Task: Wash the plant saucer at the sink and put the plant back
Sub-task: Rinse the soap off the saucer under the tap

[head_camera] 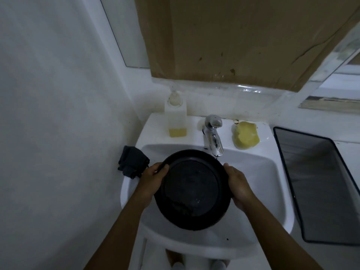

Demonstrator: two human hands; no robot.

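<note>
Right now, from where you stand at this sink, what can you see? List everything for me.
saucer: one, black, held over the sink basin
sink: one, white, against the wall
tap: one, chrome, back middle of the sink
soap bottle: one, whitish with a little yellow liquid, back left ledge
sponge: one, yellow, back right ledge
cloth: one, dark grey, at the sink's left rim
cardboard: one sheet, brown, on the wall above the sink
mesh tray: one, grey with black frame, right of the sink
left hand: one, grips the saucer's left rim
right hand: one, grips the saucer's right rim
</note>
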